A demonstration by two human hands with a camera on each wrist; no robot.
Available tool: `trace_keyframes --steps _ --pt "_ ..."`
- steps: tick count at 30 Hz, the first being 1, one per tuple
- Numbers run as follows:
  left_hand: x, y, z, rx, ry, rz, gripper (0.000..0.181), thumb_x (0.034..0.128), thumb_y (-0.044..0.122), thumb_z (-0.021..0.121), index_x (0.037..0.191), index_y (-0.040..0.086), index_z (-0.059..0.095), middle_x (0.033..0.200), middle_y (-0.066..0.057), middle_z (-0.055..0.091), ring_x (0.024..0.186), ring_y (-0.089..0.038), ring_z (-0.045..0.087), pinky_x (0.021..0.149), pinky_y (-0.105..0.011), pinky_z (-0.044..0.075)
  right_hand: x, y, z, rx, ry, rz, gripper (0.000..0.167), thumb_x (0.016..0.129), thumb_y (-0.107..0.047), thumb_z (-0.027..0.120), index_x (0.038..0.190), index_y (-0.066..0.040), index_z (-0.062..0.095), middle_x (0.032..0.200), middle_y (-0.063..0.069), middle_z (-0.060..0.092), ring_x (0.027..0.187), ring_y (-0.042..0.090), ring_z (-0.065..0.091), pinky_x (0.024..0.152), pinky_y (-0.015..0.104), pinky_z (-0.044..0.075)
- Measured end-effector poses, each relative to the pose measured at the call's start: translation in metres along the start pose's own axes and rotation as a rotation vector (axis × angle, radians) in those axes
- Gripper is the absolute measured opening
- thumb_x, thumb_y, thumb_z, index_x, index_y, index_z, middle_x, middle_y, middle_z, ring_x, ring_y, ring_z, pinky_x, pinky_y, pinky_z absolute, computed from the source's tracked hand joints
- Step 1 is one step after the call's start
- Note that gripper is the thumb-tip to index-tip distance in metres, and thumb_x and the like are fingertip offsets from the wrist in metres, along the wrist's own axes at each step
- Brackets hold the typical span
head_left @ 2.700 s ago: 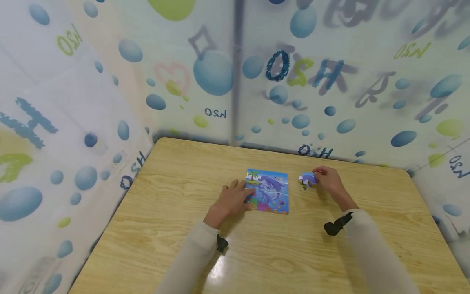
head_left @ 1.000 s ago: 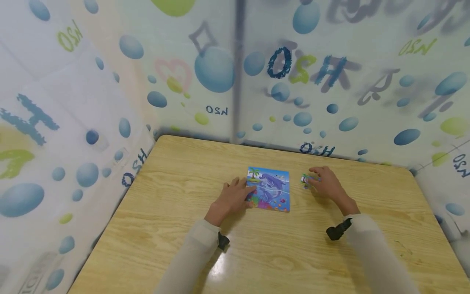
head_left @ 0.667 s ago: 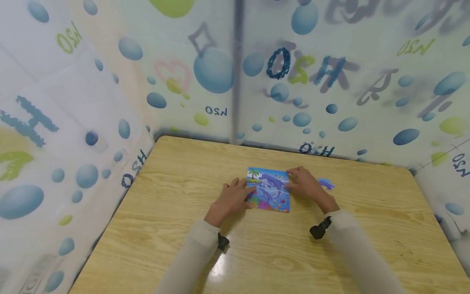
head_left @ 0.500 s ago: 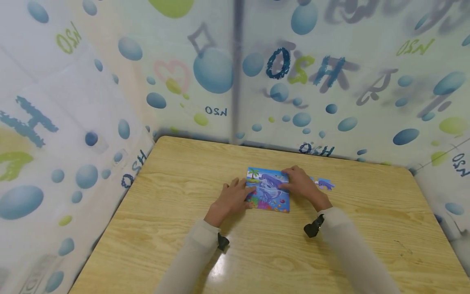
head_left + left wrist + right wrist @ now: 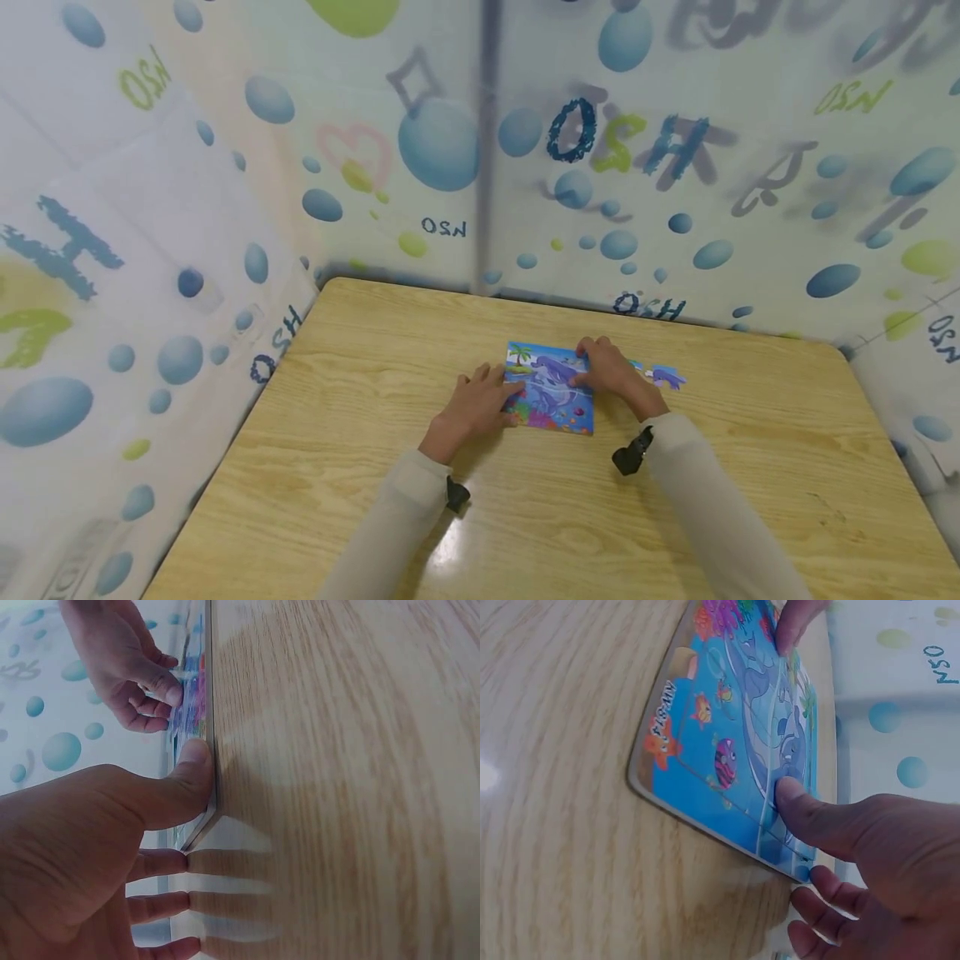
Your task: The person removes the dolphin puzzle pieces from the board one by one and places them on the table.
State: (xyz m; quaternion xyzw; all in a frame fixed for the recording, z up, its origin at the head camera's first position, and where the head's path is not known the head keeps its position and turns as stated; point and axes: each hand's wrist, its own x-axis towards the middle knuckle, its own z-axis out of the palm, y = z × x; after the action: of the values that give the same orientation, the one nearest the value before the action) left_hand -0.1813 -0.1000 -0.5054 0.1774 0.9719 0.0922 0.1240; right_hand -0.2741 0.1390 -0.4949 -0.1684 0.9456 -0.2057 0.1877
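A square dolphin picture puzzle board [image 5: 551,412] lies flat on the wooden table. At its left side rests my left hand [image 5: 471,408]; in the left wrist view the thumb [image 5: 193,769] lies on the board's edge, and the other fingers stretch onto the table beside it. My right hand [image 5: 617,373] is at the board's far right side. In the right wrist view its thumb [image 5: 799,799] presses on the printed dolphin, while loosely bent fingers [image 5: 821,907] lie past the board's edge. No piece shows between them.
Loose jigsaw pieces lie just right of my right hand, among them a dolphin piece [image 5: 667,377] and a partly hidden piece [image 5: 637,365]. A patterned wall covering [image 5: 442,150] rises behind the table [image 5: 375,358] and along its left side.
My right hand, which earlier held and then reached over the loose pieces, has moved left onto the board. The pieces stay behind on the table. My left hand has kept its place.
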Motion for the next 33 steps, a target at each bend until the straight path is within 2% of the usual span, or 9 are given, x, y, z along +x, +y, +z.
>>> trace_keyframes --steps 4,8,13,19,24,31,33 --pt "0.0 0.001 0.0 -0.007 -0.005 -0.004 0.063 0.0923 0.047 0.064 0.15 0.029 0.045 0.158 -0.01 0.034 0.146 -0.038 0.027 0.105 -0.062 0.033 0.0 0.002 0.002 0.007 0.031 -0.039 0.047 0.089 -0.018 0.076 0.122 0.002 0.05 0.12 0.023 0.051 0.107 0.037 0.05 0.097 0.052 0.043" --pt "-0.001 0.001 -0.001 -0.004 0.001 0.0 0.063 0.0923 0.047 0.065 0.149 0.028 0.046 0.157 -0.01 0.035 0.146 -0.039 0.028 0.105 -0.062 0.034 -0.004 0.003 0.004 0.039 0.073 -0.084 0.053 0.088 -0.017 0.076 0.129 0.003 0.048 0.126 0.024 0.053 0.112 0.037 0.052 0.101 0.053 0.043" --pt "-0.001 0.001 -0.001 0.002 0.003 0.006 0.063 0.0923 0.047 0.065 0.149 0.028 0.046 0.157 -0.01 0.035 0.146 -0.039 0.029 0.105 -0.062 0.034 -0.007 0.005 0.006 0.091 0.111 -0.12 0.048 0.09 -0.011 0.072 0.132 0.002 0.053 0.121 0.022 0.056 0.103 0.034 0.057 0.092 0.05 0.048" --pt "0.0 0.0 0.0 0.007 0.002 0.005 0.063 0.0926 0.047 0.064 0.15 0.028 0.046 0.158 -0.01 0.034 0.146 -0.039 0.029 0.105 -0.062 0.035 -0.01 0.014 0.001 0.217 0.148 -0.092 0.041 0.094 -0.007 0.065 0.134 0.0 0.056 0.119 0.023 0.059 0.105 0.038 0.064 0.086 0.049 0.053" --pt "-0.002 0.0 0.0 -0.004 0.005 0.01 0.063 0.0922 0.047 0.064 0.15 0.027 0.046 0.158 -0.01 0.034 0.145 -0.039 0.029 0.104 -0.062 0.035 -0.017 0.03 -0.009 0.299 0.167 -0.067 0.042 0.096 -0.006 0.063 0.136 0.0 0.054 0.121 0.026 0.056 0.108 0.043 0.063 0.083 0.049 0.054" --pt "-0.001 0.0 -0.001 -0.018 0.006 0.012 0.064 0.092 0.046 0.065 0.15 0.027 0.045 0.158 -0.011 0.033 0.146 -0.039 0.028 0.104 -0.062 0.034 -0.032 0.062 -0.026 0.317 0.187 -0.04 0.044 0.097 -0.003 0.059 0.14 0.003 0.05 0.117 0.027 0.057 0.106 0.041 0.061 0.086 0.047 0.052" --pt "-0.001 0.0 -0.001 -0.021 0.004 0.009 0.064 0.0922 0.046 0.065 0.15 0.027 0.045 0.158 -0.011 0.033 0.146 -0.039 0.027 0.105 -0.063 0.034 -0.037 0.072 -0.03 0.317 0.196 -0.016 0.042 0.098 -0.004 0.059 0.139 0.002 0.051 0.115 0.027 0.058 0.103 0.041 0.062 0.08 0.042 0.053"
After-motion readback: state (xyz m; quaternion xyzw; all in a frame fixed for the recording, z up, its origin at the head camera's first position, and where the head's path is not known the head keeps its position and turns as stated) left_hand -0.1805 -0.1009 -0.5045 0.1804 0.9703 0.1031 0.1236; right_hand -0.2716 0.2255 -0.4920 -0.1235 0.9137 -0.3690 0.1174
